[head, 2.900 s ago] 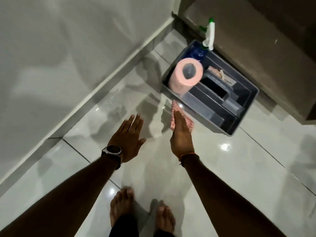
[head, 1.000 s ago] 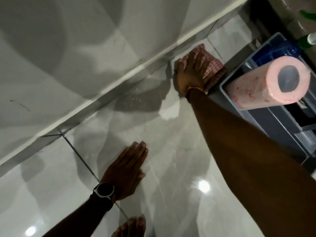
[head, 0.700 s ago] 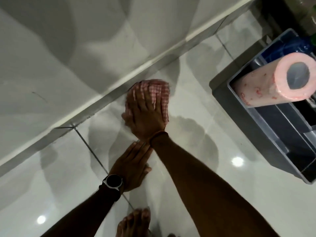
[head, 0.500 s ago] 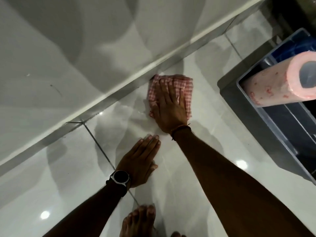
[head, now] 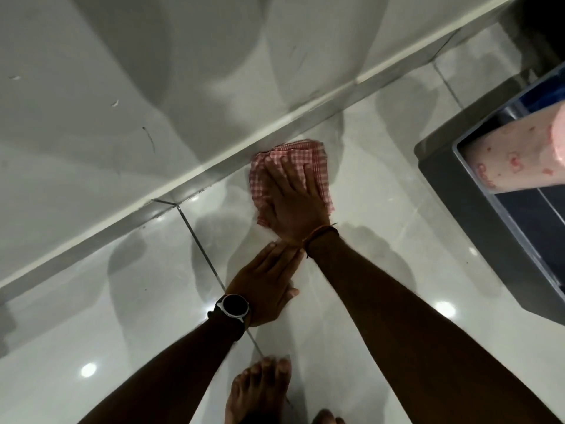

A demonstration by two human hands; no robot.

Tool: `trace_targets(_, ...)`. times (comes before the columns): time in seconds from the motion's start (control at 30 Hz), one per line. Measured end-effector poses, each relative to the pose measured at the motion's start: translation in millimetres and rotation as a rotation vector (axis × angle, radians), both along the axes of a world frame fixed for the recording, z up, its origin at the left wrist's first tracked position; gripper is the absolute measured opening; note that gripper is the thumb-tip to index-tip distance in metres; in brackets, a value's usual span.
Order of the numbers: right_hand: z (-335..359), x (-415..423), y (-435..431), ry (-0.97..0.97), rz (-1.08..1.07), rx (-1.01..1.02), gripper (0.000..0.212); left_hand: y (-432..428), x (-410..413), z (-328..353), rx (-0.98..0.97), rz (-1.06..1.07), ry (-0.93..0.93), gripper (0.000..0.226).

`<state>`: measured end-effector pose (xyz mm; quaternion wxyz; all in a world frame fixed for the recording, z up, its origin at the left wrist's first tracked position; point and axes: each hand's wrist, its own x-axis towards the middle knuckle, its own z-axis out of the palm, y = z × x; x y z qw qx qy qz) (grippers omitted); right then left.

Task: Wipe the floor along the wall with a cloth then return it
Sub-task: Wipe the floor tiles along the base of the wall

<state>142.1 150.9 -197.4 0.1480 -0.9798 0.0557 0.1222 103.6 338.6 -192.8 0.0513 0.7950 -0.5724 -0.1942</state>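
Observation:
A red-and-white checked cloth [head: 318, 157] lies flat on the glossy white floor tile, its far edge against the grey skirting [head: 214, 175] at the foot of the wall. My right hand [head: 293, 197] presses down on the cloth with flat, spread fingers and covers most of it. My left hand [head: 263, 289], with a black watch on the wrist, rests palm down on the floor just behind the right wrist, fingers together, holding nothing.
A grey caddy [head: 477, 209] stands on the floor at the right, with a pink paper roll [head: 513, 160] lying in it. A dark grout line [head: 208, 258] runs from the skirting toward my bare feet [head: 260, 393] at the bottom edge.
My right hand has slid the cloth along the skirting, away from the caddy, and has come close to my left hand. The left hand stays planted on the floor.

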Motion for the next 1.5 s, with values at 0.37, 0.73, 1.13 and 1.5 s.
trace_targets(0.37, -0.4, 6.1, 67.3, -0.072, 0.492, 0.030, 0.064, 18.6, -20.9, -1.3, 0.017, -0.043, 0.017, 0.056)
trace_targets(0.73, -3.0, 0.5, -15.2, -0.090, -0.306, -0.149, 0.073, 16.4, -14.0, 3.1, 0.026, -0.058, -0.005, 0.080)
trace_targets(1.13, -24.1, -18.7, -110.9, -0.182, 0.105, -0.127, 0.065, 15.1, -8.5, 9.6, 0.062, -0.079, 0.009, 0.082)
trace_targets(1.5, -2.0, -21.2, -142.4, -0.031, 0.008, -0.092, 0.064, 2.9, 2.2, 1.9, 0.009, -0.083, -0.019, 0.081)
